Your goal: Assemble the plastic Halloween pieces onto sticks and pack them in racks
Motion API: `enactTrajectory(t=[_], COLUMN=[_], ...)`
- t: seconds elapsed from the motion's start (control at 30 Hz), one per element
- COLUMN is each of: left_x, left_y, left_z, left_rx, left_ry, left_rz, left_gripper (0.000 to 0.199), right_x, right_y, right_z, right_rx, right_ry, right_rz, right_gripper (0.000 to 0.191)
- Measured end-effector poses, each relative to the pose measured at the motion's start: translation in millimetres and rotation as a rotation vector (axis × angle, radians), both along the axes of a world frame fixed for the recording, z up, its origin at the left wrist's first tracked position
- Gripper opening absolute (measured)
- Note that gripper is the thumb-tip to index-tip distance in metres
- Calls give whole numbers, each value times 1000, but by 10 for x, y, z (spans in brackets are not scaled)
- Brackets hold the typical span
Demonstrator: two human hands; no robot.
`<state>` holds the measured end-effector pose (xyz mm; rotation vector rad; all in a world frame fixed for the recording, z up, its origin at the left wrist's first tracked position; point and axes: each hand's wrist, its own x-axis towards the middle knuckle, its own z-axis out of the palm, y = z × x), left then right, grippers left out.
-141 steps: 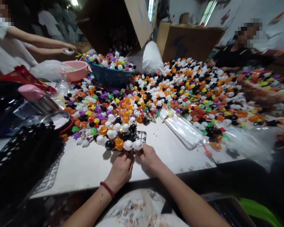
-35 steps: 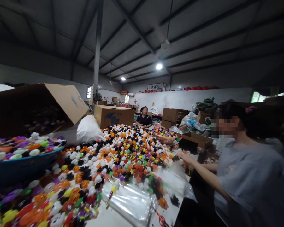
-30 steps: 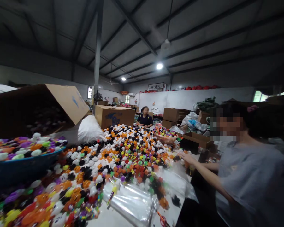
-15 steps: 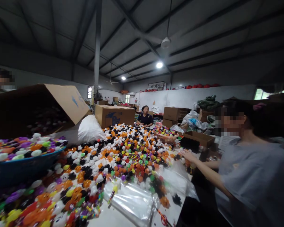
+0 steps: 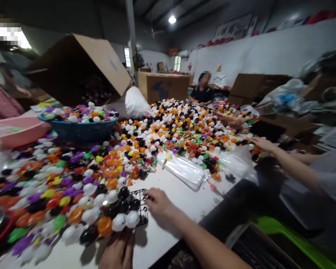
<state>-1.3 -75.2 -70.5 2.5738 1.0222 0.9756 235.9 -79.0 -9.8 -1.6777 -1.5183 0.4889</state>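
A black plastic grid lies at the near edge of the pile of small coloured toys. My right hand is at the grid's right side, its fingers curled and pinched at the upper corner. Below white and black toy heads, my left hand rests low in the picture, its fingertips hidden beneath or behind them. Whether it grips anything is not visible.
Clear plastic bags lie on the white table. A blue basin of toys stands left, near a pink basin and tilted carton. A co-worker's hand reaches in at right.
The view has tilted down and turned left. Both my hands and the black grid now show at the bottom, where no hand of mine was visible before.
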Motion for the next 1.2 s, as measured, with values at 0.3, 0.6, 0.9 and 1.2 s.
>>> enactTrajectory(t=[0.3,0.6,0.9,1.2], left_x=[-6,24,51,90], left_y=[-17,-79,-95,-131], left_z=[-17,96,145,250], left_rx=[107,87,51,29], left_ry=[149,124,89,124], left_rz=[44,40,18,8], left_gripper=[41,40,37,35], right_x=[1065,1198,861,454], right_y=[514,807,303,112], right_z=[337,292,256,146], right_rx=[-78,-199,-55,-109], right_ry=[-169,-179,246,709], right_rz=[-349,-436,-377,-96], right_gripper=[35,11,24,32])
